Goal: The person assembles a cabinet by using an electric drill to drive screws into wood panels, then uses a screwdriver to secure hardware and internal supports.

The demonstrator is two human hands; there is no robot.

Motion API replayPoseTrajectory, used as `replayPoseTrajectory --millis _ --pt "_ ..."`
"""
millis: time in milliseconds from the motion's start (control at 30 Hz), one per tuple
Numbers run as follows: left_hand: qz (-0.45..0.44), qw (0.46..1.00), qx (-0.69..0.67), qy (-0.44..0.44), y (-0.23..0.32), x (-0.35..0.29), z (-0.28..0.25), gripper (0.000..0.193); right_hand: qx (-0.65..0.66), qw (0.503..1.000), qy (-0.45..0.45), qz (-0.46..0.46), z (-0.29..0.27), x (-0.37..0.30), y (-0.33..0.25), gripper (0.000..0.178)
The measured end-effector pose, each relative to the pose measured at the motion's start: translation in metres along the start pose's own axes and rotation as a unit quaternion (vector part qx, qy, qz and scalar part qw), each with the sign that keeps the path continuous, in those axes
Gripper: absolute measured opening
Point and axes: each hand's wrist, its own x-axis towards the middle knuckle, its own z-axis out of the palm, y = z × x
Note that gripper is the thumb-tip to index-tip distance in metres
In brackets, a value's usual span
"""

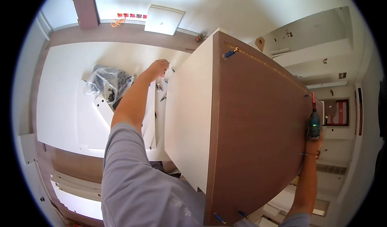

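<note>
A boxy cabinet carcass (187, 98) with a white side and a large brown panel (258, 118) stands between my arms. My right hand (313, 145) grips a dark cordless driver (313, 126) by its handle at the panel's right edge. Its long reddish bit points to the far edge, close to a small fitting. Beyond the white side, my left hand (160, 67) reaches over the board with curled fingers; what they hold, if anything, is too small to make out. Blue fittings with brass-coloured ends, such as this blue fitting (230, 53), stick out near the brown panel's corners.
A white board (64, 90) lies on the left, with a clear plastic bag (107, 80) of dark parts and loose small fittings (159, 88) on it. White panels (163, 20) lean on the far wall, beside an orange cord (118, 20). Stacked boards (76, 186) lie lower left.
</note>
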Motion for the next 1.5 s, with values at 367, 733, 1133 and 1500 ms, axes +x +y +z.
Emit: replayPoseTrajectory --millis 367,733,1133,1500 --pt "-0.050 0.971 0.228 -0.051 0.064 -0.078 -0.020 0.019 0.093 0.996 0.004 0.018 0.002 0.005 -0.039 0.030" --pt "0.004 0.727 0.654 -0.210 0.057 -0.061 0.021 0.040 -0.151 0.986 0.041 -0.058 -0.001 0.001 -0.023 0.046" --pt "-0.029 0.970 0.240 0.002 0.027 -0.066 -0.008 0.025 -0.143 0.988 0.021 -0.045 -0.002 0.005 -0.049 0.035" --pt "-0.138 0.934 -0.330 0.022 0.057 -0.127 0.002 0.014 -0.137 0.983 0.055 -0.111 -0.001 0.005 -0.047 0.028"
